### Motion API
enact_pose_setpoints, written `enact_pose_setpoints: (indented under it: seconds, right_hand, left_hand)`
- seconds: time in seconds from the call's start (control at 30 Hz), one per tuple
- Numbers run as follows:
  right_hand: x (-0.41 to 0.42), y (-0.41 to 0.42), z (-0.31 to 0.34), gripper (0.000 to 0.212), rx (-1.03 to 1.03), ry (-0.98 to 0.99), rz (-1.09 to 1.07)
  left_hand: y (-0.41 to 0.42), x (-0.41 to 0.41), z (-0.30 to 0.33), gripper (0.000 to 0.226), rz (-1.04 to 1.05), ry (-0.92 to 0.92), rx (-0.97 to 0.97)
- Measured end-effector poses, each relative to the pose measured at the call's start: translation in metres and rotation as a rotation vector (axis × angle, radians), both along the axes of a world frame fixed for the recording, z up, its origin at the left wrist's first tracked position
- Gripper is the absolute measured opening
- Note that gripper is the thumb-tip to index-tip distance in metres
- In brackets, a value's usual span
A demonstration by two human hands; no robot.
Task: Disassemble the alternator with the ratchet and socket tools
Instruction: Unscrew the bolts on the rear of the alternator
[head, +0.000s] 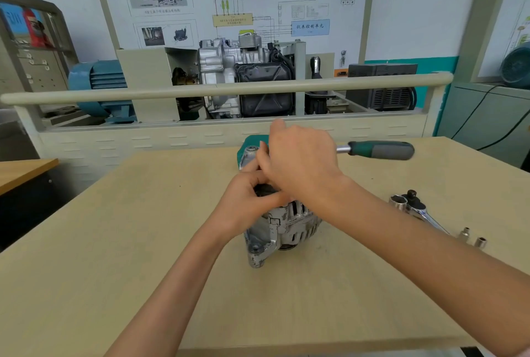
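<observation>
A worn silver alternator (282, 227) stands in the middle of the wooden table (114, 242). My left hand (246, 201) grips its upper left side, fingers curled round the top near a dark part. My right hand (298, 161) covers the top of the alternator and the head of a ratchet (378, 150); the ratchet's green and grey handle sticks out to the right above the table. What my right fingers hold is hidden under the hand. A silver lug of the alternator (251, 153) shows just left of my right fingers.
A second chrome ratchet with a socket (413, 204) lies at the right, with two small loose sockets (473, 237) beside it. A green object (252, 141) sits behind the alternator. A rail (223, 88) and a training engine display stand beyond the table's far edge.
</observation>
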State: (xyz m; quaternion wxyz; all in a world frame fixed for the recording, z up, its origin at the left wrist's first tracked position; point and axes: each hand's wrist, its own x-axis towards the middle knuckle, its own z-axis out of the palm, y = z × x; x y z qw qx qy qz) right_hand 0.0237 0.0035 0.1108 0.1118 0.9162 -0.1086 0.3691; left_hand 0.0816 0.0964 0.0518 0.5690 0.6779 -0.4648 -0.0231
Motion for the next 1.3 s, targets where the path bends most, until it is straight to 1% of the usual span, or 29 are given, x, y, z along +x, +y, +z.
enact_pose_setpoints:
  seconds: [0.07, 0.1, 0.17, 0.2, 0.27, 0.4, 0.47, 0.53, 0.7, 0.8, 0.87, 0.93, 1.03, 1.1, 1.17, 1.3]
  right_hand:
    - [-0.002, -0.001, 0.002, 0.022, -0.006, 0.04, -0.011]
    - [-0.002, -0.003, 0.004, 0.023, -0.023, 0.075, 0.012]
    - [-0.004, -0.007, 0.009, 0.021, -0.041, 0.15, 0.075]
    - [-0.005, -0.01, 0.012, 0.019, -0.038, 0.177, 0.105]
    - [-0.004, -0.015, 0.014, 0.017, -0.021, 0.212, 0.144]
    - [-0.003, -0.024, 0.017, 0.03, 0.046, 0.19, 0.184]
    - [-0.003, -0.029, 0.021, 0.034, 0.099, 0.15, 0.204]
    - [-0.004, -0.034, 0.024, 0.034, 0.126, 0.139, 0.208]
    - [-0.003, -0.036, 0.018, 0.032, 0.102, 0.204, 0.186]
    - [-0.002, -0.033, 0.014, 0.026, 0.105, 0.231, 0.172]
    - [0.0, -0.029, 0.013, 0.028, 0.067, 0.23, 0.156]
    - [0.001, -0.025, 0.013, 0.031, -0.014, 0.221, 0.158]
    - [0.003, -0.019, 0.015, 0.023, -0.127, 0.221, 0.241]
    - [0.004, -0.02, 0.016, 0.025, -0.136, 0.225, 0.328]
    - [0.005, -0.023, 0.016, 0.028, -0.102, 0.222, 0.414]
    - [0.004, -0.029, 0.01, 0.038, 0.038, 0.164, 0.548]
  left_hand:
    - [-0.003, -0.004, 0.0, 0.026, 0.05, -0.024, -0.02]
    - [-0.004, -0.006, 0.0, 0.024, 0.068, -0.03, -0.021]
    - [-0.002, -0.008, 0.0, 0.009, 0.063, -0.035, 0.012]
    - [0.0, -0.007, 0.0, 0.008, 0.044, -0.037, 0.037]
    - [0.006, -0.005, 0.001, 0.015, -0.019, -0.021, 0.081]
    - [0.011, -0.005, 0.006, 0.027, -0.072, 0.033, 0.073]
    - [0.01, -0.005, 0.005, 0.027, -0.058, 0.027, 0.065]
    - [0.009, -0.006, 0.005, 0.024, -0.047, 0.013, 0.064]
    - [0.009, -0.007, 0.005, 0.026, -0.074, 0.016, 0.054]
    - [0.009, -0.006, 0.004, 0.021, -0.08, -0.009, 0.094]
    - [0.009, -0.006, 0.004, 0.019, -0.079, -0.024, 0.125]
    - [0.01, -0.005, 0.005, 0.017, -0.078, -0.031, 0.15]
    - [0.012, -0.003, 0.007, 0.018, -0.095, -0.04, 0.173]
    - [0.014, -0.005, 0.009, 0.018, -0.116, -0.037, 0.171]
    - [0.014, -0.006, 0.01, 0.022, -0.125, -0.038, 0.174]
    - [0.012, -0.001, 0.009, 0.017, -0.119, -0.054, 0.192]
